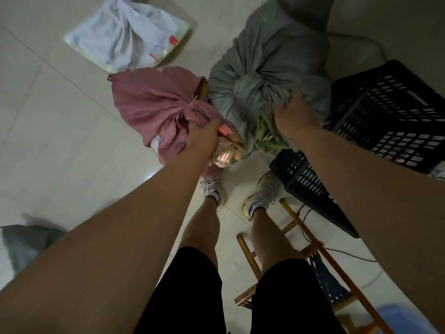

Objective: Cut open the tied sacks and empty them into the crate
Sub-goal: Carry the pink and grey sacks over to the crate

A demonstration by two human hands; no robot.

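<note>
Black shorts (183, 297), white sneakers (263, 191)

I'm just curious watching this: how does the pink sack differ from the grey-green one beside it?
The pink sack is smaller than the bulkier grey-green sack. The pink sack is bound at the neck with string, while the grey-green sack looks knotted in its own cloth. The left hand grips the pink sack; the right hand grips the grey-green sack. Both are still closed and stand on the floor.

Tied pink sack (154, 102), green sack (260, 75), black crate (395, 116)
</note>
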